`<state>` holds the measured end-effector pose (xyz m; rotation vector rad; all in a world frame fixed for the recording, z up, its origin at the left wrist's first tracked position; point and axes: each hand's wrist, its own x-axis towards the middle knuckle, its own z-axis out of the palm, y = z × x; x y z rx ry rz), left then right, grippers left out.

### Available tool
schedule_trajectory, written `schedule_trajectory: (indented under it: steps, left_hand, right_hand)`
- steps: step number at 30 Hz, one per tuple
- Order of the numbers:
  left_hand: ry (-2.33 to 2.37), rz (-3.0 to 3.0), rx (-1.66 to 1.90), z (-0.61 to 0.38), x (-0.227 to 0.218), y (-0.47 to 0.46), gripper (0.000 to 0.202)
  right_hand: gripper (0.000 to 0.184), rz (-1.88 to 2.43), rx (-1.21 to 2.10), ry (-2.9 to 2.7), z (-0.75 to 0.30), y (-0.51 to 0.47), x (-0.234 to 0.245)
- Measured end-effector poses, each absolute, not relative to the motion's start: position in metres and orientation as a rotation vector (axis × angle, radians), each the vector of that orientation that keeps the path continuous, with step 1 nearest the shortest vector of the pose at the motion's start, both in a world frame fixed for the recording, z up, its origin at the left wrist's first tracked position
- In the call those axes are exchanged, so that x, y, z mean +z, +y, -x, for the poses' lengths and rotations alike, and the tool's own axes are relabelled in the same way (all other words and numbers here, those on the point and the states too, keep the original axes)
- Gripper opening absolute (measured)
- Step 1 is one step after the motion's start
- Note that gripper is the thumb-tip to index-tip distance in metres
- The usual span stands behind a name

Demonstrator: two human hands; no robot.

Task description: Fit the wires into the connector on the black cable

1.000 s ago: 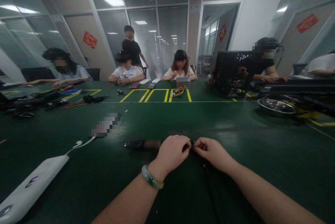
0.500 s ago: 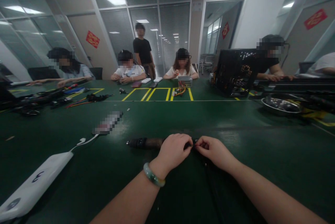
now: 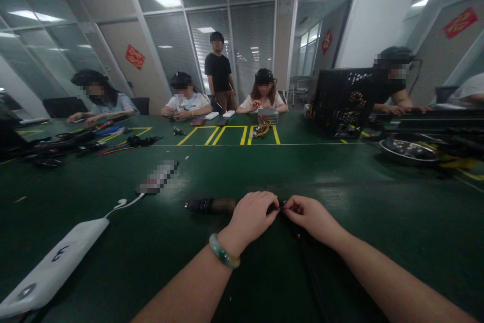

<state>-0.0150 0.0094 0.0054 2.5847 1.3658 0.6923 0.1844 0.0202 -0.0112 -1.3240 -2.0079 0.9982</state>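
A dark, pen-shaped electric screwdriver point(image 3: 217, 206) lies sideways on the green table, its silver tip to the left. My left hand point(image 3: 254, 214), with a jade-coloured bangle point(image 3: 224, 251) at the wrist, closes over its right-hand part and covers much of it. Thumb and fingers of my right hand point(image 3: 308, 214) are pinched together by the tool's right end, almost meeting my left fingertips. What the right fingers pinch is tiny and mostly hidden. A dark cord point(image 3: 308, 265) runs from under my right hand toward the near edge.
To the left, a white power bank point(image 3: 56, 265) is joined by a white cable point(image 3: 126, 203) to a phone point(image 3: 158, 177). Black cables point(image 3: 56, 146) lie beyond. Farther back are a black computer case point(image 3: 338, 104), a metal bowl point(image 3: 408, 152) of small parts, a grey power supply point(image 3: 268, 117) and several people.
My hands stay at the screwdriver's right end with hardly any movement. The view has shifted slightly. Across the table, the standing person has moved to the right.
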Motion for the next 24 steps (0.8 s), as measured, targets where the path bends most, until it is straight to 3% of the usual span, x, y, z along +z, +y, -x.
schedule_trajectory:
  steps: [10,24]
  left_hand:
    - [1.358,-2.588,0.704,0.0149,0.0066,0.0098,0.017]
    - [1.346,-2.574,0.689,0.0146,0.0103,0.0074,0.009]
  right_hand:
    - [0.013,1.321,0.994,-2.001,-0.1844,0.0192,-0.0102]
    - [0.013,1.339,1.007,-2.001,-0.1845,0.0174,-0.0058]
